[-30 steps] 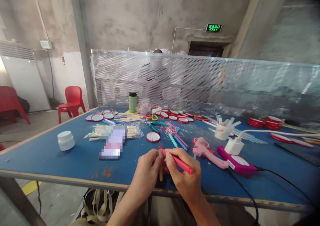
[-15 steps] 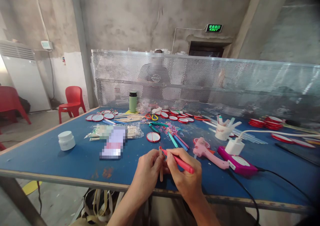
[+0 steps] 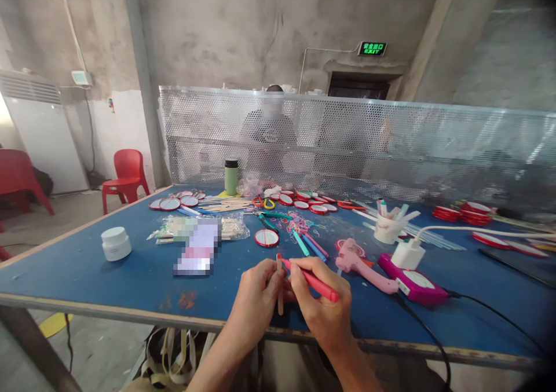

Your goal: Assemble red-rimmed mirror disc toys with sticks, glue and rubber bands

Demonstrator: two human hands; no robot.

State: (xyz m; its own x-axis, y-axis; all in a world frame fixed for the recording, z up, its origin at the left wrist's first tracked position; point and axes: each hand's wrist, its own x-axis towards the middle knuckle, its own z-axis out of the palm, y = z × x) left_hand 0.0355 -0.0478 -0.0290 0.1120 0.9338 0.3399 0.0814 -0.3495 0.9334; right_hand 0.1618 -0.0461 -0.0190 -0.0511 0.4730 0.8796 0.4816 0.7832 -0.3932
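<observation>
Upright between the fingers of my left hand [image 3: 259, 290] is a wooden craft stick [image 3: 280, 302], its top end coloured red. My right hand [image 3: 324, 296] is closed around a red marker pen [image 3: 319, 286], the tip at the upper part of the stick. Both hands are close together above the front edge of the table. Just beyond them lies a round mirror with a red rim [image 3: 266, 238]. Teal, blue and pink markers [image 3: 313, 246] rest to its right, by a pile of colourful rubber bands [image 3: 297, 224].
A pink glue gun [image 3: 365, 264] and a magenta power strip [image 3: 414, 285] with a white plug lie on the right, cables trailing off the edge. A white jar [image 3: 116, 244] and bagged sticks [image 3: 232, 228] are on the left. Behind a perforated metal screen [image 3: 195, 137] sits a person.
</observation>
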